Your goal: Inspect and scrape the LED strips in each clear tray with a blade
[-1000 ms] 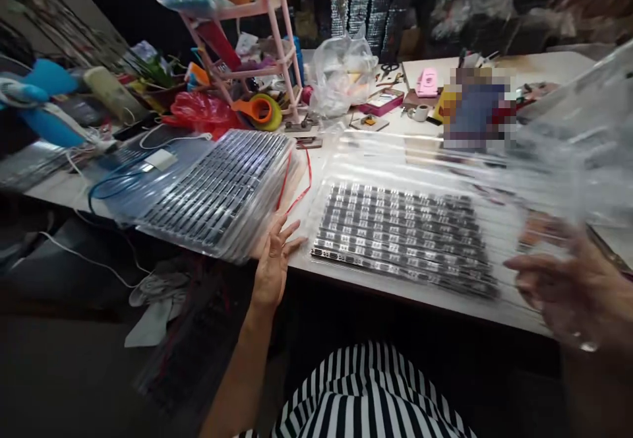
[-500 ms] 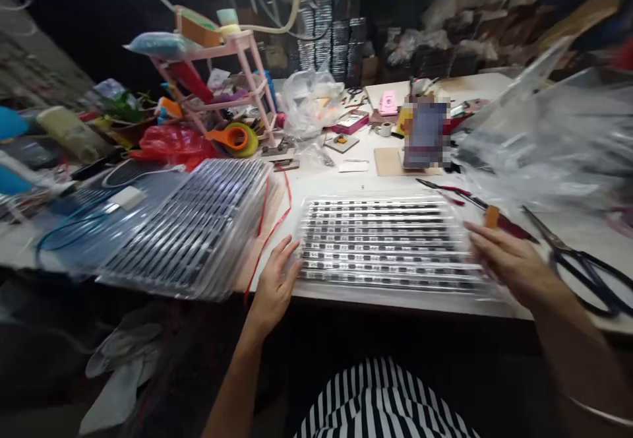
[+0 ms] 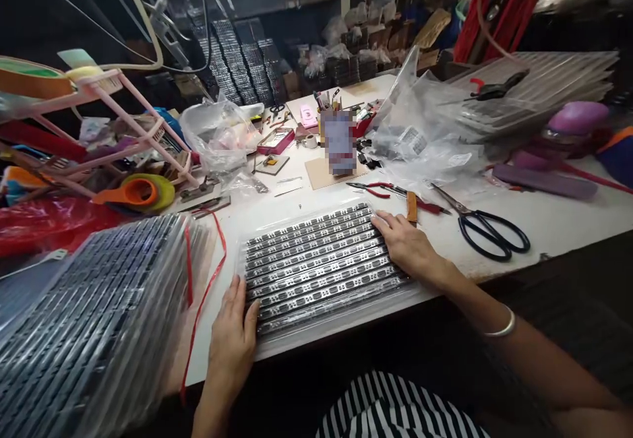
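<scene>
A clear plastic tray [image 3: 321,273] lies near the table's front edge, its rows filled with dark strips patterned in silver. My left hand [image 3: 232,332] holds the tray's left edge, thumb near the front corner and fingers along the side. At the opposite end, my right hand [image 3: 410,247] grips the right edge, fingertips over the rim near the far corner. The undersides of both hands are hidden. To the left stands a stack of similar filled trays [image 3: 103,299], with a red ribbon [image 3: 208,293] between it and the tray.
Large black-handled scissors [image 3: 494,233] and red-handled pliers [image 3: 370,189] lie right of and beyond the tray. Clear plastic bags [image 3: 420,128] are heaped behind them. A pink rack [image 3: 143,108] stands back left. A phone-like blurred object [image 3: 339,141] stands on a brown board.
The view has swung right, bringing more of the right side into sight. My right hand has moved onto the tray's far right corner; my left hand remains at its left edge.
</scene>
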{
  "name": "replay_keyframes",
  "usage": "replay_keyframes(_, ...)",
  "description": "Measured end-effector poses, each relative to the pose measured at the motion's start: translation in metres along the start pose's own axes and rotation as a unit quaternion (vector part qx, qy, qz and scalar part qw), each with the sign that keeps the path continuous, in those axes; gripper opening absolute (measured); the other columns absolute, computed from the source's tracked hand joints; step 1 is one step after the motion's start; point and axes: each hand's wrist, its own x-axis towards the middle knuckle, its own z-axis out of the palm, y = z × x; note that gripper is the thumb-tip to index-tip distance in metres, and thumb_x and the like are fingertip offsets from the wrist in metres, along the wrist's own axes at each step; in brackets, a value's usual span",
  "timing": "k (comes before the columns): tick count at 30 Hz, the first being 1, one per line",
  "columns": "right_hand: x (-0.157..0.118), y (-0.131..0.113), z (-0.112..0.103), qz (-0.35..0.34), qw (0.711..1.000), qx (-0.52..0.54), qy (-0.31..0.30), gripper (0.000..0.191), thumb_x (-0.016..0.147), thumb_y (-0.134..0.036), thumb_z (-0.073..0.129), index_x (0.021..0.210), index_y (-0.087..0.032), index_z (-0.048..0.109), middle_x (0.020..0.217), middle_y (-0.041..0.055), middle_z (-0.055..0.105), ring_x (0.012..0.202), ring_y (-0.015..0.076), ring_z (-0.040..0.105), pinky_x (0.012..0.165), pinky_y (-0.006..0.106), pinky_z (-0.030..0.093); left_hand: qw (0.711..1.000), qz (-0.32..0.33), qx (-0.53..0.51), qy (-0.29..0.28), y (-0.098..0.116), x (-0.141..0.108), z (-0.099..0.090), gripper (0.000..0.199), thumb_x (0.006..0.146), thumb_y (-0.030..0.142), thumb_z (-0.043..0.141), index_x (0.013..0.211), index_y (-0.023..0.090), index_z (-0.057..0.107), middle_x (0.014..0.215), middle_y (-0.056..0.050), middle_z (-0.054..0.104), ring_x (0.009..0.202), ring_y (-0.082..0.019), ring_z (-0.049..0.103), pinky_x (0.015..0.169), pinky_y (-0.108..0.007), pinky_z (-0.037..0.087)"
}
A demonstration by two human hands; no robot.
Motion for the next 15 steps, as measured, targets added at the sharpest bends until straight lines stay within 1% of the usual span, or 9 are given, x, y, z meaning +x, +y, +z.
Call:
replay_keyframes(2, 0.003, -0.009, 0.0, -0.009, 0.998, -0.059, -0.013, 0.053, 0.083, 0.0, 0.03, 0.131, -0.003, 0.052, 0.14, 0.0173, 0.047, 0.106, 0.0306, 0.056, 0.08, 0.041, 0.054, 0.999, 0.004, 0.039, 0.005, 0.001, 0.002, 0.005, 0.065, 0.094, 0.049, 0.03, 0.143, 0.006, 0.037, 0.151, -0.017, 0.033, 0.14, -0.029, 0.03, 0.116, -0.052, 0.024)
replay_keyframes(4, 0.005, -0.01, 0.0, -0.019, 0.997, -0.074, -0.019, 0.052, 0.082, 0.001, 0.031, 0.129, 0.002, 0.052, 0.138, 0.022, 0.048, 0.105, 0.0318, 0.056, 0.083, 0.043, 0.053, 0.999, 0.004, 0.053, 0.0, 0.005, 0.001, 0.004, 0.065, 0.095, 0.047, 0.03, 0.142, 0.004, 0.035, 0.15, -0.018, 0.032, 0.14, -0.029, 0.03, 0.115, -0.051, 0.026)
replay_keyframes(5, 0.004, -0.006, 0.001, -0.026, 0.997, -0.067, -0.015, 0.051, 0.082, 0.0, 0.032, 0.129, 0.004, 0.052, 0.138, 0.0228, 0.048, 0.106, 0.032, 0.056, 0.086, 0.044, 0.052, 0.999, 0.004, 0.051, -0.005, 0.007, -0.001, 0.001, 0.064, 0.095, 0.046, 0.031, 0.142, 0.004, 0.035, 0.15, -0.018, 0.033, 0.14, -0.028, 0.03, 0.115, -0.051, 0.027)
replay_keyframes(6, 0.003, -0.001, 0.004, -0.034, 0.998, -0.05, -0.005, 0.05, 0.082, -0.001, 0.033, 0.129, 0.003, 0.052, 0.138, 0.0224, 0.049, 0.108, 0.0318, 0.056, 0.089, 0.044, 0.051, 0.999, 0.007, 0.046, -0.014, 0.009, -0.005, -0.003, 0.062, 0.095, 0.044, 0.033, 0.142, 0.005, 0.036, 0.15, -0.017, 0.034, 0.139, -0.027, 0.032, 0.115, -0.049, 0.029)
replay_keyframes(8, 0.0, 0.016, 0.011, -0.057, 0.998, 0.001, 0.033, 0.05, 0.083, -0.003, 0.036, 0.129, -0.001, 0.053, 0.138, 0.0181, 0.05, 0.113, 0.0302, 0.055, 0.095, 0.044, 0.049, 0.998, 0.025, 0.028, -0.046, 0.012, -0.018, -0.016, 0.055, 0.096, 0.038, 0.034, 0.143, 0.01, 0.037, 0.15, -0.014, 0.036, 0.138, -0.023, 0.034, 0.114, -0.044, 0.032)
replay_keyframes(10, -0.005, 0.035, 0.021, -0.094, 0.99, 0.064, 0.077, 0.05, 0.082, -0.005, 0.037, 0.129, -0.008, 0.055, 0.139, 0.0131, 0.051, 0.118, 0.0279, 0.054, 0.098, 0.043, 0.049, 0.994, 0.063, 0.011, -0.089, 0.013, -0.035, -0.029, 0.048, 0.097, 0.027, 0.032, 0.144, 0.017, 0.035, 0.15, -0.008, 0.037, 0.138, -0.018, 0.035, 0.114, -0.038, 0.033)
replay_keyframes(11, -0.009, 0.043, 0.025, -0.109, 0.986, 0.082, 0.094, 0.05, 0.082, -0.006, 0.037, 0.129, -0.01, 0.055, 0.139, 0.0121, 0.051, 0.118, 0.0274, 0.055, 0.098, 0.044, 0.049, 0.99, 0.085, 0.008, -0.109, 0.011, -0.044, -0.034, 0.049, 0.097, 0.021, 0.03, 0.145, 0.02, 0.032, 0.151, -0.006, 0.035, 0.138, -0.016, 0.034, 0.114, -0.036, 0.034)
replay_keyframes(13, -0.021, 0.054, 0.029, -0.14, 0.978, 0.1, 0.116, 0.053, 0.081, -0.006, 0.037, 0.131, -0.012, 0.054, 0.139, 0.0122, 0.051, 0.118, 0.0277, 0.055, 0.097, 0.045, 0.049, 0.983, 0.13, 0.025, -0.128, 0.004, -0.062, -0.04, 0.057, 0.094, 0.01, 0.026, 0.148, 0.025, 0.025, 0.153, -0.004, 0.031, 0.14, -0.015, 0.03, 0.114, -0.037, 0.033)
replay_keyframes(15, -0.037, 0.06, 0.026, -0.174, 0.974, 0.101, 0.108, 0.057, 0.081, -0.006, 0.037, 0.136, -0.014, 0.049, 0.142, 0.0123, 0.048, 0.12, 0.0284, 0.055, 0.097, 0.046, 0.049, 0.98, 0.158, 0.056, -0.109, -0.009, -0.074, -0.041, 0.063, 0.091, 0.004, 0.027, 0.149, 0.028, 0.02, 0.154, -0.004, 0.031, 0.143, -0.017, 0.024, 0.115, -0.043, 0.029)
